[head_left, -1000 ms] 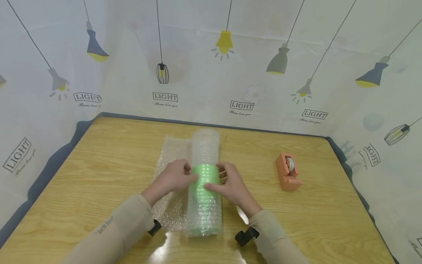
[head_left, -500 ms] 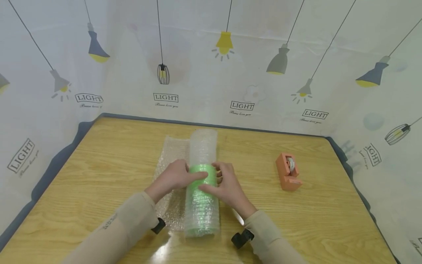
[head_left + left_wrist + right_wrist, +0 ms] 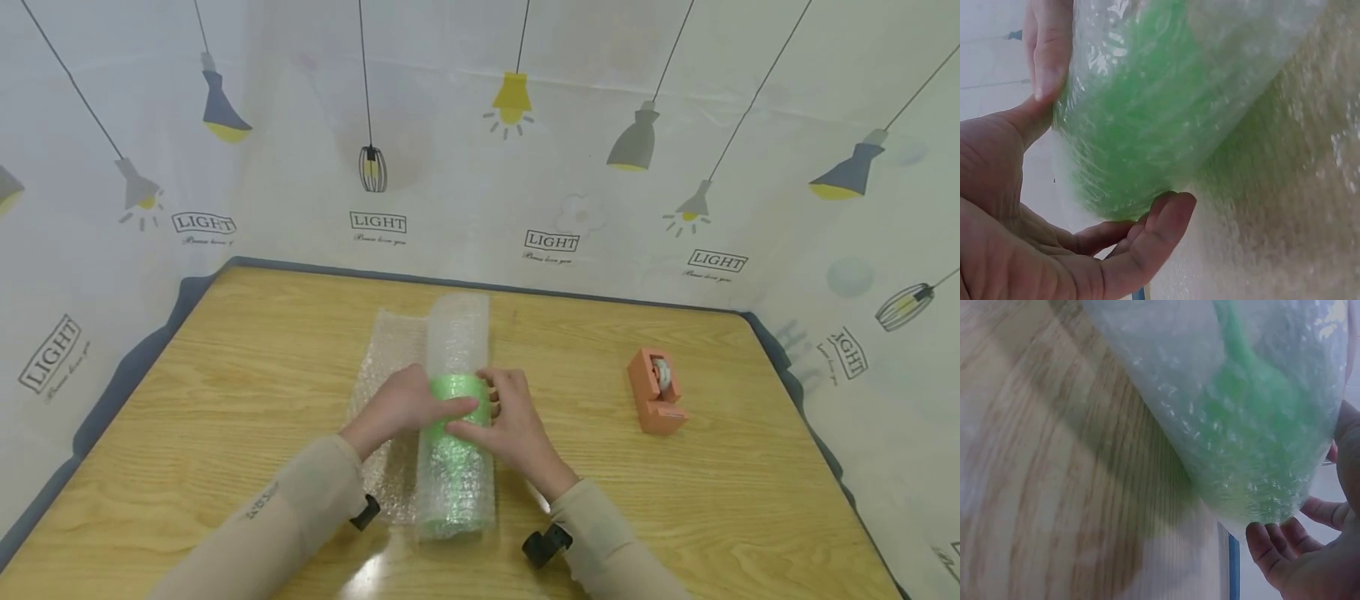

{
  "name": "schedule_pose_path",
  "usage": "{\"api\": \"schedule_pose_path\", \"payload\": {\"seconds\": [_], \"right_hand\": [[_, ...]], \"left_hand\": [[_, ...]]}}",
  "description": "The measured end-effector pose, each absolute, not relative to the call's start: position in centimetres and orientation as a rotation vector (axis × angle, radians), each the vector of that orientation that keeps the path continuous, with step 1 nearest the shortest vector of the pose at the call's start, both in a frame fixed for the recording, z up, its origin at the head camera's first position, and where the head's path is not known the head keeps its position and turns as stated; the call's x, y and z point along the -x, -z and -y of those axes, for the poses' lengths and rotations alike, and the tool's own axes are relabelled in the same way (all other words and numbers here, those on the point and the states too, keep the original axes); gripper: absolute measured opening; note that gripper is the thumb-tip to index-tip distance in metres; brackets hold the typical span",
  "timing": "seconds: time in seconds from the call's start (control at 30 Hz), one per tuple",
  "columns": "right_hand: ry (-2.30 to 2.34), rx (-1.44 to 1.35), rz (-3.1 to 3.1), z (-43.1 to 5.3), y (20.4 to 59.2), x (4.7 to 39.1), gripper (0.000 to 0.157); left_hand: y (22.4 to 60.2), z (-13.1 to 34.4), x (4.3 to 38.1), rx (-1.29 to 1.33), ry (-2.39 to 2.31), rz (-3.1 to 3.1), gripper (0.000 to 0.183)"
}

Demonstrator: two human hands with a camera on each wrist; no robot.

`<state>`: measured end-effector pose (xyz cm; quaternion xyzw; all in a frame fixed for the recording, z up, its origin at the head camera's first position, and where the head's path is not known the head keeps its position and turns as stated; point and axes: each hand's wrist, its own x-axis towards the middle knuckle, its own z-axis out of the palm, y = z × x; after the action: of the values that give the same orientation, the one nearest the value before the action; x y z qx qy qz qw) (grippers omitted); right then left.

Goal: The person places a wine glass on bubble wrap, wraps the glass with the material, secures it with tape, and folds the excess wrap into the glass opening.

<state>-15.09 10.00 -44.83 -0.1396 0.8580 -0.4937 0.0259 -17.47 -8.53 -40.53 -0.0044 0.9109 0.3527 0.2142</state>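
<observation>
A bubble-wrap roll [image 3: 456,333] lies lengthwise on the table, wound around a green object [image 3: 1141,119] that shows blurred through the layers. From its left side, a flat stretch of bubble wrap [image 3: 393,479] spreads over the wood. My left hand [image 3: 401,402] grips the roll near its middle, thumb across the top, fingers curled low against the left side. Opposite it, my right hand [image 3: 516,425] holds the roll with the thumb on top and bent fingers along the right side. In the right wrist view, those fingertips [image 3: 1260,540] sit at the roll's underside.
An orange tape dispenser [image 3: 654,396] with a roll of clear tape stands on the wooden table [image 3: 735,492], to the right of the hands. A pale curtain [image 3: 450,108] printed with lamps surrounds the table's back and sides.
The roll has moved slightly left over the flat bubble wrap, and both hands have gone with it. My left thumb now reaches farther across the top.
</observation>
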Motion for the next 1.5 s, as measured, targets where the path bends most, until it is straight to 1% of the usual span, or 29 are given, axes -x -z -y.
{"api": "schedule_pose_path", "payload": {"seconds": [0.13,0.27,0.5,0.63,0.8,0.97,1.03,1.3,1.5], "right_hand": [[1.452,0.481,-2.704,-10.1,44.8,15.2,0.08],[1.416,0.544,-2.72,-10.5,44.8,15.3,0.076],[1.453,0.618,-2.702,-11.0,45.0,15.6,0.066],[1.405,0.606,-2.711,-11.2,45.1,15.7,0.065],[1.324,0.558,-2.722,-11.3,45.2,15.6,0.066],[1.2,0.541,-2.726,-11.6,45.4,15.6,0.07],[1.164,0.552,-2.724,-11.7,45.5,15.6,0.07],[1.19,0.665,-2.678,-11.6,45.9,15.7,0.063],[1.219,0.722,-2.655,-11.7,46.1,15.7,0.057]], "left_hand": [[40.5,8.9,17.5,-0.007,-0.959,-2.521,0.09],[40.7,9.6,17.5,0.009,-0.947,-2.519,0.09],[40.7,10.4,17.6,0.048,-0.954,-2.466,0.064],[40.6,10.8,17.6,0.048,-0.938,-2.472,0.062],[40.5,11.1,17.6,0.056,-0.91,-2.49,0.069],[40.8,11.9,17.4,0.026,-0.882,-2.519,0.093],[41.0,12.2,17.4,0.002,-0.872,-2.517,0.098],[41.5,13.0,17.2,-0.055,-0.842,-2.511,0.097],[41.4,12.9,16.9,-0.058,-0.859,-2.511,0.101]]}}
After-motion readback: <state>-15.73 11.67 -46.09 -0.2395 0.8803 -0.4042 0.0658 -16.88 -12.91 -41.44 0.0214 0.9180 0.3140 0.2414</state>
